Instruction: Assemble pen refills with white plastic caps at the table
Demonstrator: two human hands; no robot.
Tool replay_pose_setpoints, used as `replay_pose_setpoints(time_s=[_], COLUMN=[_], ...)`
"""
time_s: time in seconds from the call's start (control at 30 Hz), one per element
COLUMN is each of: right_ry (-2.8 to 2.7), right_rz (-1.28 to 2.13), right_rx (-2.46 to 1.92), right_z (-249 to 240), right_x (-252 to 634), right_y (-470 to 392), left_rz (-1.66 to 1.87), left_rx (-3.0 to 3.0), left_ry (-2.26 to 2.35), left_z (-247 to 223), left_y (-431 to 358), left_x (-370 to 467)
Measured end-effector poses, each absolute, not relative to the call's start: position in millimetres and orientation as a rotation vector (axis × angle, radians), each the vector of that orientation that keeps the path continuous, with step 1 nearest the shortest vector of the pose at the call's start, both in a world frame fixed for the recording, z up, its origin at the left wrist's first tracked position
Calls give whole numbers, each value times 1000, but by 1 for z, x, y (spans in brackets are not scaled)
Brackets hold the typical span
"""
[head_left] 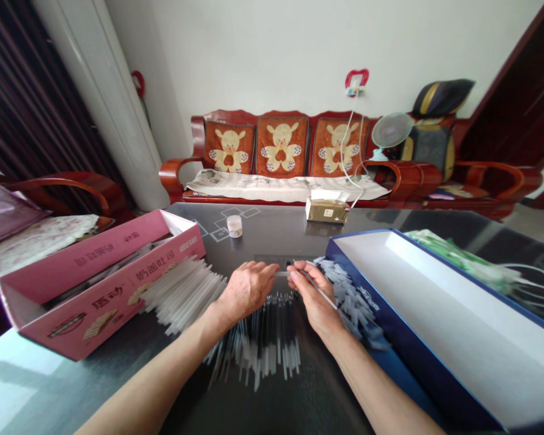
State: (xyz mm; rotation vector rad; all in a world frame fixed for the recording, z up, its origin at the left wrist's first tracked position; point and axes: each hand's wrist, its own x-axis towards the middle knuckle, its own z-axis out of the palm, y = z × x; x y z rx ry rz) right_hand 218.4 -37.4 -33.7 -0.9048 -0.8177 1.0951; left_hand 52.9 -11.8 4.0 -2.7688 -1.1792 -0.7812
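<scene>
Over the glossy black bench, the left hand has its fingertips closed on a slim, translucent plastic tube, while the right hand grips a thin, grey, pen-like rod at the tube's other end. A light pinch near the tube's ends should best prevent bending. Around them lie dark, slender plastic rods, whitish straw-like tubes beside a pink cardboard box, and small frosted plastic pieces against a blue, white-lined box.

The head camera looks forward, down over the table.
</scene>
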Motion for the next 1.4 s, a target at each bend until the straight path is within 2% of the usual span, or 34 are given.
replay_pose_setpoints(time_s=[0.1, 0.27, 0.47, 1.23, 1.4], right_ry=[-869, -780, -765, -907, -737], right_rz=[1198, 1143, 1170, 1193, 1141], right_rx=[-877, -896, -836, -998, -848], right_z=[-34, -29, -24, -25, -16], right_x=[216, 225, 226, 215, 225], right_y=[-39, -38, -40, -45, -41], left_rz=[-686, -803, -901, -926, -969], left_rx=[-2709, -2641, -2699, -2869, -2806], left_ry=[-1112, -1237, -1368, -1273, -1351], left_z=[-6, -15, -15, -8, -14], left_y=[-15, -14, -11, -23, -19], left_x=[56, 54, 53, 62, 60])
